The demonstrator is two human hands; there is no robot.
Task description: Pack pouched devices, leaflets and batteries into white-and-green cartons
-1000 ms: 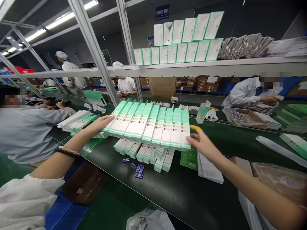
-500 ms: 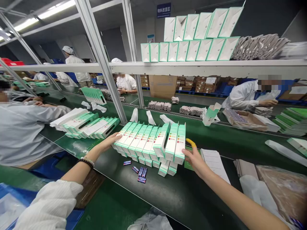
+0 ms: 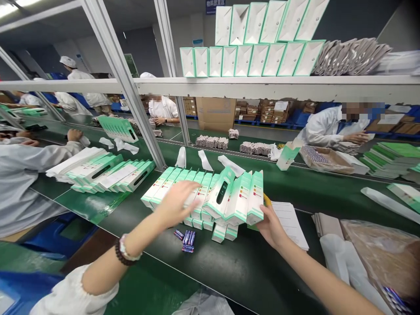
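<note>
A row of green-and-white cartons [image 3: 164, 188] lies across the dark bench, on top of a lower layer of cartons [image 3: 219, 232]. Near the row's right end, one carton [image 3: 224, 186] is turned so its cut-out shows a dark device inside. My left hand [image 3: 179, 201], blurred by motion, is over the middle of the row with fingers stretched out, holding nothing I can see. At the far right, my right hand [image 3: 271, 225] grips the end carton [image 3: 255, 197] by its side and lower corner. One finger wears a yellow cover [image 3: 267, 200]. Several blue batteries [image 3: 187, 238] lie in front.
More cartons [image 3: 127, 177] are stacked to the left, beside a co-worker's sleeve [image 3: 19, 175]. Printed sheets [image 3: 290, 223] and a plastic-wrapped brown pack [image 3: 380, 249] lie right. Overhead runs a shelf [image 3: 262, 87] with boxes; a metal post [image 3: 127, 83] rises from the bench.
My left hand has left the row's left end and moved right over its middle. The cartons at the right end have spread and tilted, while my right hand stays at that end.
</note>
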